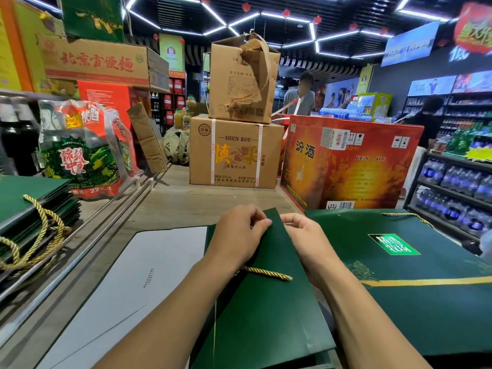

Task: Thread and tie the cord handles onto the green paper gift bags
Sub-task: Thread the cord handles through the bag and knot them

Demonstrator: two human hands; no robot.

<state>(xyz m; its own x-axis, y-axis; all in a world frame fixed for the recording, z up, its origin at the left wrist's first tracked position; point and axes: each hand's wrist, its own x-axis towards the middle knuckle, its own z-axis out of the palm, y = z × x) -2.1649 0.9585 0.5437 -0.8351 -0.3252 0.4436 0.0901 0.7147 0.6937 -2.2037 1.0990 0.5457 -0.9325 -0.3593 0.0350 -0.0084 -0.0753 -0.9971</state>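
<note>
A flat green paper gift bag [266, 302] lies in front of me, its top corner pointing away. My left hand [239, 233] pinches that top edge with curled fingers. Just to the right, my right hand [303, 235] curls its fingers at the same edge; what it pinches is hidden. A gold twisted cord [266, 272] runs out from under my left wrist across the bag. A second green bag [426, 288] with a green label lies flat to the right, a gold cord handle [410, 217] on its top edge.
A stack of green bags with gold cords [34, 225] sits at the left. A white sheet [138, 283] lies under the bag. Cardboard boxes [234, 150] and a red carton [346, 166] stand ahead. Shelves of bottles [452, 187] are at the right. People stand farther back.
</note>
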